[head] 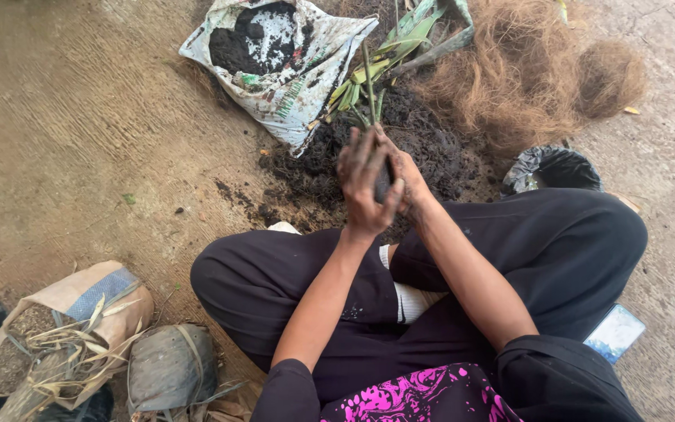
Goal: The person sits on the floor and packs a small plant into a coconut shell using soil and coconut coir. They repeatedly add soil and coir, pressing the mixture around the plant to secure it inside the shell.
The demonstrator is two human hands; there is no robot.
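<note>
**Two soiled hands wrapped around a plant stem over a soil heap**

Nearest the camera, a person sits cross-legged on the concrete floor (80, 117) in black trousers, with a pink-patterned cloth in the lap. A pale flat packet (616, 332) lies by the right knee. At the lower left stand a brown paper sack (64, 312) of dry mix and a dark wrapped bundle (172, 366).

Both forearms reach forward. The left hand (362, 184) and right hand (405, 178), both dirty with soil, meet above the shins; each grip is pressed closed around a small dark pot (383, 181) holding a plant stem (369, 82), which rises upright between them.

Just beyond the hands lies a pile of dark soil (423, 137). To its right sits a black plastic bag (552, 168). Farther off, a torn white sack (291, 86) holds more soil, green leaves (408, 35) lie beside it, and a mound of brown coconut fibre (533, 70) spreads at the far right.
</note>
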